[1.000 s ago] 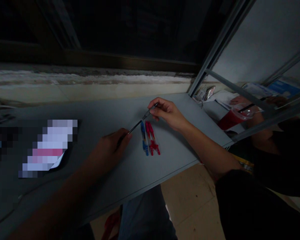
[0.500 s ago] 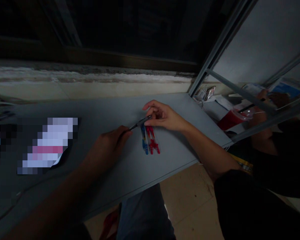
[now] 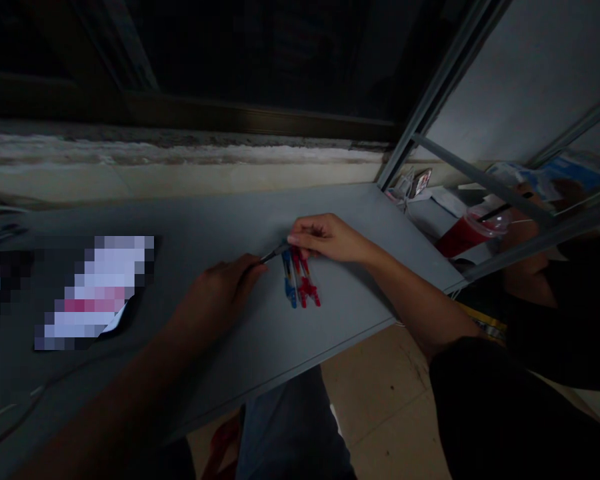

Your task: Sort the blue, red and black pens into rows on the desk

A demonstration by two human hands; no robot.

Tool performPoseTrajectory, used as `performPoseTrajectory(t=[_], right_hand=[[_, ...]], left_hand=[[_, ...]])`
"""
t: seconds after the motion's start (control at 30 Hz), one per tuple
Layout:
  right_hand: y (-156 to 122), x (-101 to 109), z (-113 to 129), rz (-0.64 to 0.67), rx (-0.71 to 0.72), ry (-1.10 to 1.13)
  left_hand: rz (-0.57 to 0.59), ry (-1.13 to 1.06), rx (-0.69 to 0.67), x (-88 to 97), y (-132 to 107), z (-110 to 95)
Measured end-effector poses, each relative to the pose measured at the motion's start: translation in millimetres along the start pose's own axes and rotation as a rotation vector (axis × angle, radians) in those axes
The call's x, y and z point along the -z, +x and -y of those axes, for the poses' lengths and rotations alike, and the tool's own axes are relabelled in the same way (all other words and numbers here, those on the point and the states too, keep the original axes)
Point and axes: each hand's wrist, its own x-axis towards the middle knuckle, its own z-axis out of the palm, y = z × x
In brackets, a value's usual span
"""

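My left hand [image 3: 230, 287] is closed around one end of a dark, slim pen [image 3: 271, 255], which points up and to the right. At its other end, the thumb and fingers of my right hand [image 3: 323, 239] pinch the tip. Just below my right hand, blue pens [image 3: 291, 287] and red pens [image 3: 307, 287] lie side by side on the grey desk [image 3: 360, 293], their clip ends toward me. Their far ends are partly hidden by my right hand. What my right fingertips cover cannot be made out.
A pixelated bright screen [image 3: 97, 287] lies at the left, with a cable near it. Past the metal frame [image 3: 480, 177] on the right stands a cup of red drink [image 3: 460, 233]. Another person's arm [image 3: 523, 240] is beside it. A window ledge [image 3: 190, 177] runs along the back.
My right hand's fingers have drawn together and closed on the pen's tip; they were spread more before. My left hand has barely shifted. The pens on the desk stay put.
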Motion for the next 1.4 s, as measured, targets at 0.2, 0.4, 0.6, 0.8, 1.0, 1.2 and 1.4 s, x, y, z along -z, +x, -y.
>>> performPoseTrajectory(t=[0.2, 0.4, 0.6, 0.8, 1.0, 1.2, 1.4], right_hand=[[-0.5, 4.2, -2.0, 0.065, -0.040, -0.120], [0.2, 6.2, -2.1, 0.137, -0.015, -0.050], [-1.8, 7.8, -0.4, 0.177, -0.011, 0.013], [1.7, 6.1, 2.7, -0.009, -0.051, 0.118], [3.6, 1.0, 0.7, -0.061, -0.108, 0.119], [4.9, -3.3, -4.4, -0.038, -0.114, 0.118], [3.7, -5.6, -2.1, -0.008, -0.145, 0.077]], left_hand=[[-0.004, 0.097, -0.036, -3.0, 1.3, 0.2], [0.024, 0.080, 0.001, -1.3, 2.3, 1.6], [-0.106, 0.216, -0.112, -3.2, -2.7, 3.8], [0.009, -0.047, -0.256, -3.3, -8.9, -6.1], [0.109, -0.051, -0.498, -3.1, -14.0, -12.1], [0.077, 0.036, -0.645, -5.6, -15.7, -11.9], [0.101, -0.025, -0.602, -7.5, -19.0, -16.5]])
